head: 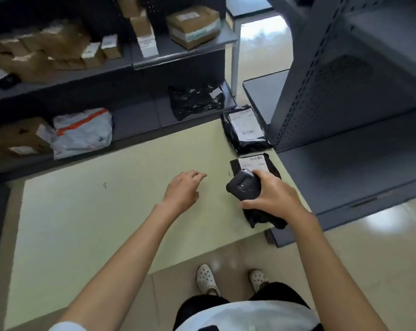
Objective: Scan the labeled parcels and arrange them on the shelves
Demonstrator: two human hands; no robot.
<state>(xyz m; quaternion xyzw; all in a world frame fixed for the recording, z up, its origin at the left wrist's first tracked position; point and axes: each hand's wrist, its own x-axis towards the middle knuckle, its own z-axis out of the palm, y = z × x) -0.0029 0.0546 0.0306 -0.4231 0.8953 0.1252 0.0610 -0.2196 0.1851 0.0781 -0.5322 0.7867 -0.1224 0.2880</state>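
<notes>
Black scanner (pixel 243 185) we are gripping right-handed (pixel 272 194) over the two-o'clock parcel (pixel 262 163); left hand (pixel 181 191) hovering released; we are best squaring it to the barcode.

Black poly parcel (pixel 257 189): flat on pale green surface (pixel 106 211), near right edge; white label w/ barcode at far end, face up; mid part hidden under scanner.
Black poly parcel no. 2 (pixel 246 130): just beyond first, flat at surface's far right corner, white label up.
Handheld scanner (pixel 242 185): black, gripped in right hand (pixel 273 197), over first parcel.
Grey shelves (pixel 173 52): hold brown cartons w/ labels, upper level; black bag (pixel 196 100), grey-white bag w/ orange stripe (pixel 82 132), lower level.
</notes>
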